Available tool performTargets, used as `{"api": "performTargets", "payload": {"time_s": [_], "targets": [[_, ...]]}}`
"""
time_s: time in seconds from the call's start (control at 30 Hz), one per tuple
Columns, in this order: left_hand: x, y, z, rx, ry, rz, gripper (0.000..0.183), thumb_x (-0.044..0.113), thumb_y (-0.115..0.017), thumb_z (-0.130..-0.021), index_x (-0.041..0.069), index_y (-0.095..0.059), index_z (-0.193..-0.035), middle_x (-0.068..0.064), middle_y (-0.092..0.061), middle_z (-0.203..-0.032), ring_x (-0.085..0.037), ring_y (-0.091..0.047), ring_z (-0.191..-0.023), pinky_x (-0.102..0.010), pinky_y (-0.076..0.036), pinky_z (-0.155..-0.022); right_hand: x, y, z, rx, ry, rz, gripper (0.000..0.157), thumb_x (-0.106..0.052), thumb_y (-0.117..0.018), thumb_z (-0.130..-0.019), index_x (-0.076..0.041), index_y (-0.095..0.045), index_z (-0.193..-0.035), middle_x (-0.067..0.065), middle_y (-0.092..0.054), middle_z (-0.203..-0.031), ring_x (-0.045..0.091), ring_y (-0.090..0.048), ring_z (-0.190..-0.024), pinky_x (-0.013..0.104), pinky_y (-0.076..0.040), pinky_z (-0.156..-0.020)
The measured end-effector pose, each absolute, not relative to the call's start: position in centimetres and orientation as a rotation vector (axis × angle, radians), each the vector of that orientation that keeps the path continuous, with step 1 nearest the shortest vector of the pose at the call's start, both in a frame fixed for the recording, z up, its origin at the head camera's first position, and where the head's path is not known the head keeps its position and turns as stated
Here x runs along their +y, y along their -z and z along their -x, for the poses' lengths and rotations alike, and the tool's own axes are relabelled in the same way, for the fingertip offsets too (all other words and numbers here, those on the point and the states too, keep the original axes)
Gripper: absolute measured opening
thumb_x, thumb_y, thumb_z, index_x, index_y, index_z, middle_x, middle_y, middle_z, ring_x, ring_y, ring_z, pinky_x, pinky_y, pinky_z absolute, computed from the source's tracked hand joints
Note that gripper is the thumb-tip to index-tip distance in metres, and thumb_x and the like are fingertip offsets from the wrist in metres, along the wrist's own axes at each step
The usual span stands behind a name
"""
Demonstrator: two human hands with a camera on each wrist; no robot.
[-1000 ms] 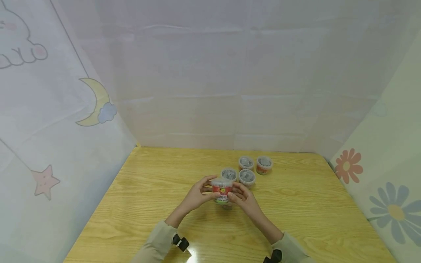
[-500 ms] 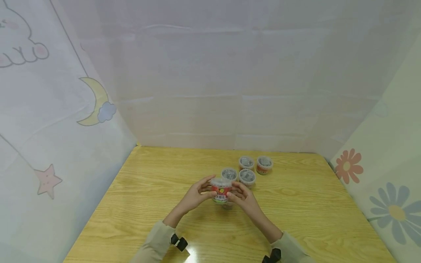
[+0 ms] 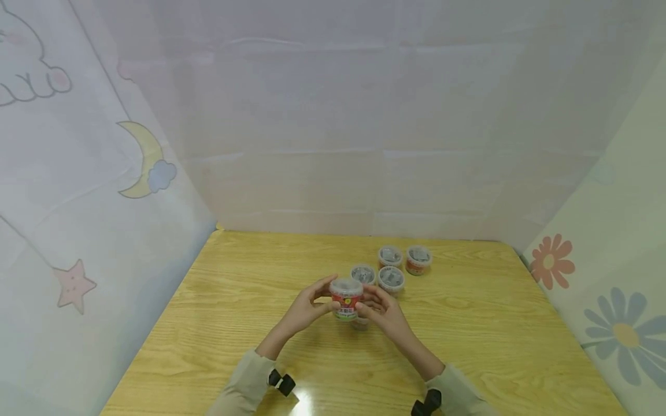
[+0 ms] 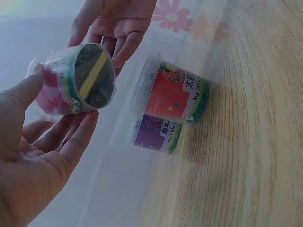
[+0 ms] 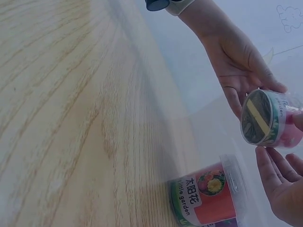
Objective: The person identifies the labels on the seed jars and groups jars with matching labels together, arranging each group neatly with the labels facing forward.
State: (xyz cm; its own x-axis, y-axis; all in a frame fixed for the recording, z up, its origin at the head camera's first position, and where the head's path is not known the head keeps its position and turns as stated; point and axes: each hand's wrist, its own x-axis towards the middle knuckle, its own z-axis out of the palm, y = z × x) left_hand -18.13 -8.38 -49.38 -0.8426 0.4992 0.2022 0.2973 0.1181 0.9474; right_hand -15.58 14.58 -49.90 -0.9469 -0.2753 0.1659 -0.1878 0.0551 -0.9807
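Between my two hands is a clear plastic planting-kit tub (image 3: 346, 300) with a lid and a red, white and green label. It is held up over the table, its lid end uppermost. My left hand (image 3: 308, 309) grips its left side with thumb in front and fingers behind. On the other side, my right hand (image 3: 384, 312) holds it the same way. Through the tub's bottom (image 4: 94, 78), the left wrist view shows dark contents and a yellow strip. A red-labelled tub (image 4: 173, 92) stands on the table close by, partly hidden by the held one in the head view.
Several lidded tubs stand behind the hands, among them a back right tub (image 3: 418, 261) and a middle tub (image 3: 391, 279). A purple-labelled tub (image 4: 156, 133) shows in the left wrist view. Printed cloth walls (image 3: 312, 190) enclose the wooden table (image 3: 250, 266) at the back and sides.
The held tub has shifted slightly left and up, with both hands still around it. Its label has turned a little. The standing tubs keep their places.
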Motion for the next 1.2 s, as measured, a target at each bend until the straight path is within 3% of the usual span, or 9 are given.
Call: {"api": "performTargets", "payload": {"time_s": [0.2, 0.43, 0.67, 0.97, 1.2], "targets": [[-8.6, 49.3, 18.0, 2.265, -1.765, -0.753, 0.060, 0.022, -0.060, -0.090, 0.021, -0.034, -0.144, -0.006, -0.054, -0.129, -0.024, -0.050, -0.118, -0.036, -0.049, -0.091, 14.3, 49.8, 15.5, 2.270, 2.047, 0.519, 0.047, -0.012, -0.063, -0.089, -0.001, -0.046, -0.131, 0.020, -0.058, -0.115, 0.019, -0.058, -0.103, 0.023, -0.050, -0.085], [-8.8, 47.0, 16.6, 2.267, -1.756, -0.790, 0.060, 0.021, -0.059, -0.091, 0.008, -0.033, -0.144, -0.013, -0.054, -0.128, -0.029, -0.050, -0.117, -0.036, -0.048, -0.090, 14.1, 49.9, 15.6, 2.300, 2.029, 0.588, 0.046, -0.011, -0.062, -0.089, -0.001, -0.047, -0.131, 0.021, -0.058, -0.116, 0.020, -0.058, -0.105, 0.022, -0.050, -0.086], [-9.1, 46.9, 16.7, 2.270, -1.764, -0.754, 0.059, 0.021, -0.061, -0.090, 0.014, -0.036, -0.143, -0.010, -0.055, -0.127, -0.027, -0.050, -0.117, -0.036, -0.049, -0.089, 14.0, 49.9, 16.0, 2.311, 1.996, 0.642, 0.045, -0.011, -0.060, -0.091, -0.002, -0.047, -0.132, 0.018, -0.058, -0.120, 0.019, -0.058, -0.107, 0.023, -0.051, -0.085], [-9.5, 47.9, 17.2, 2.139, -1.852, -0.769, 0.061, 0.015, -0.062, -0.089, 0.010, -0.035, -0.143, -0.013, -0.038, -0.142, -0.034, -0.044, -0.123, -0.030, -0.048, -0.093, 13.8, 50.2, 16.3, 2.345, 1.928, 0.681, 0.043, -0.016, -0.057, -0.093, -0.007, -0.048, -0.134, 0.014, -0.055, -0.126, 0.026, -0.056, -0.111, 0.022, -0.049, -0.088], [-9.8, 48.6, 17.5, 2.111, -1.900, -0.783, 0.062, 0.013, -0.064, -0.087, 0.010, -0.036, -0.142, -0.015, -0.038, -0.141, -0.036, -0.042, -0.125, -0.032, -0.045, -0.098, 13.3, 48.1, 15.6, 2.438, 1.909, 0.794, 0.043, -0.006, -0.060, -0.089, 0.005, -0.049, -0.129, 0.022, -0.054, -0.122, 0.036, -0.057, -0.107, 0.032, -0.052, -0.087]]}}
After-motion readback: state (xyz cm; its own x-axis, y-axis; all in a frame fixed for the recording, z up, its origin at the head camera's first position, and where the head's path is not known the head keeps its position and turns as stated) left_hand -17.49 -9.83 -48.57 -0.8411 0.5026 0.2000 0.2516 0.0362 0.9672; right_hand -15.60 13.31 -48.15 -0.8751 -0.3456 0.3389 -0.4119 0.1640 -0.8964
